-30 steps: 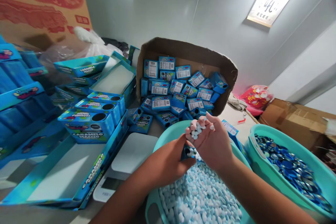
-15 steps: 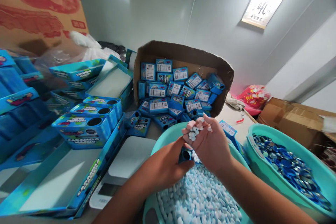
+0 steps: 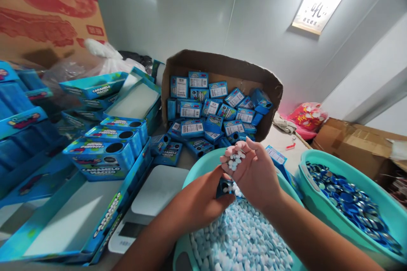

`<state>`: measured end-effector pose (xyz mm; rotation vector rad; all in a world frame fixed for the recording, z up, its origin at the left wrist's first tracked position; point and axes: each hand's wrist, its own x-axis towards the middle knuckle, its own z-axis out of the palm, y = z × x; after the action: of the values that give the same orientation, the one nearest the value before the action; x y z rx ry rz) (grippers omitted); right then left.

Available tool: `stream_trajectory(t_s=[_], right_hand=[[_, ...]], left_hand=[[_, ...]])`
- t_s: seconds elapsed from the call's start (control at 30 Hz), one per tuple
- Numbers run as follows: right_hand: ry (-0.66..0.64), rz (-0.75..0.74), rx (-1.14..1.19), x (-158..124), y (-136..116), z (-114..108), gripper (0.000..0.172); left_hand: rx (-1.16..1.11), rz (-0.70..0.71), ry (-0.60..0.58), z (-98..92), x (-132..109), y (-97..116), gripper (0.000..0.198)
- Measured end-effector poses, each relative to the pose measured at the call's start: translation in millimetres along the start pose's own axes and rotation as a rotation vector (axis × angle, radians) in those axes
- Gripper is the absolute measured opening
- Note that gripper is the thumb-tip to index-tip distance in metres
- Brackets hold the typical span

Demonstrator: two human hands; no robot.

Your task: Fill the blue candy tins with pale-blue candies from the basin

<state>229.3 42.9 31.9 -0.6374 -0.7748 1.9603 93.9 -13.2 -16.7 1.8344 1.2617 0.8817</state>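
My left hand is wrapped round a small blue candy box, mostly hidden behind the fingers, with its round hole facing up. Just above it, my right hand is cupped and tilted, holding a small heap of white and pale blue candies. Some candies lie at the box's hole and beside it, under the right palm. Both hands are over a turquoise tub filled with loose candies.
A cardboard carton of blue boxes lies behind the tub. To the left are a white scale and a display tray bearing several boxes. On the right, another turquoise tub contains blue and silver lids.
Candies in my right palm have shifted toward the fingers and lower edge, and more now show at the box's hole. Both hands stay nearly in place.
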Motion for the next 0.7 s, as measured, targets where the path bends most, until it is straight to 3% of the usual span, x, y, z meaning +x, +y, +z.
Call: stream_trajectory(t_s=[0.7], right_hand=[[-0.05, 0.032, -0.113, -2, -1, 0, 0.024]], left_hand=[[0.029, -0.024, 0.042, 6.2, -4, -10, 0.046]])
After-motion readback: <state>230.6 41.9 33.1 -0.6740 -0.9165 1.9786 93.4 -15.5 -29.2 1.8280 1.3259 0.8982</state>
